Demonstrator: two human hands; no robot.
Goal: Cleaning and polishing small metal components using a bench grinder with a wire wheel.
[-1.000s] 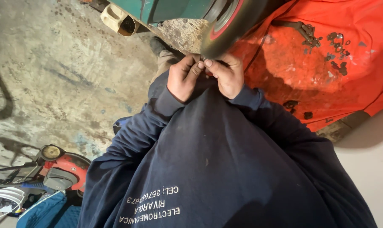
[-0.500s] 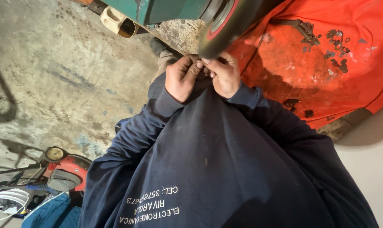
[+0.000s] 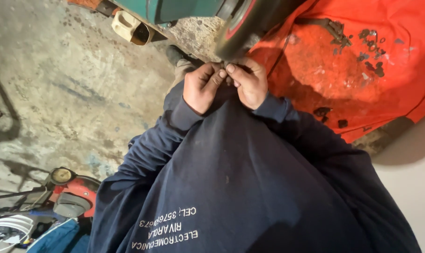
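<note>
— Small dark part [image 3: 229, 80], pinched between my two hands right under the black wheel [image 3: 250, 26] with the red rim. It's mostly hidden by my fingertips, so I can't tell you what kind of piece it is.

— How are your hands set on it?

— Left hand [image 3: 203, 86] curled, thumb and forefinger nipping it from one side; right hand [image 3: 250, 82] closed on it from the other. Both sit against the front of my dark blue sweatshirt [image 3: 250, 178], knuckles close together, thumbs nearly touching.

— What could go wrong?

— I'd say a slip is the main worry. The piece is tiny and I'm gripping it with fingertips alone, so if my fingers twist unevenly it could pop out and drop to the stained concrete floor [image 3: 72, 89], where it would be hard to spot among the marks. It could also fall onto the orange sheet [image 3: 362, 79] beside me, which already carries loose dark bits [image 3: 369, 40], and get mixed up with them.

— Anything else?

— The wheel hangs just above my knuckles. Lifting my hands carelessly could knock them against it and jar the piece loose.
</note>
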